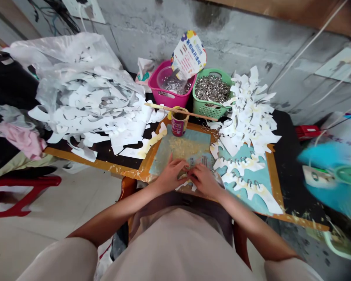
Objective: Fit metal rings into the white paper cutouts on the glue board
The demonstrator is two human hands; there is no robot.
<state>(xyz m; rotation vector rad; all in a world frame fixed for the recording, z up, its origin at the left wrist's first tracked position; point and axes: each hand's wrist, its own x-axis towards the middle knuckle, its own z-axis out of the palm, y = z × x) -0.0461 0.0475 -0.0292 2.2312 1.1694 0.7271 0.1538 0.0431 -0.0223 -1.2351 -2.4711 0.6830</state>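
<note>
White card cutouts (pixel 87 117) lie in a loose heap at the left of the surface (pixel 84 160), tangled with a clear plastic bag (pixel 61 48) and beside a pink cloth (pixel 20 138), and we can make out no rings on them, so much of the pile looks unworked. Moving right, a pink basket (pixel 160 91) holds a clear bowl (pixel 169 80) of rings, and behind it stands a flyer (pixel 189 54) whose coloured heading appears to be Chinese, too small for us to read. A wooden stick (pixel 181 112) rests across a paper cup (pixel 179 125) with a magenta label we cannot read. Our left hand (pixel 169 175) and right hand (pixel 203 180) are together at the near edge of a blue-green mat (pixel 160 164), fingertips meeting over a small white piece (pixel 183 184), though we cannot tell whether they clamp it. Next, a green basket (pixel 206 111) is still well filled with metal rings (pixel 212 89), while a pile of finished-looking white strips (pixel 245 121) and ringed strips (pixel 240 164) show part of the work done. A blurred blue fan (pixel 327 164) stands at far right.
</note>
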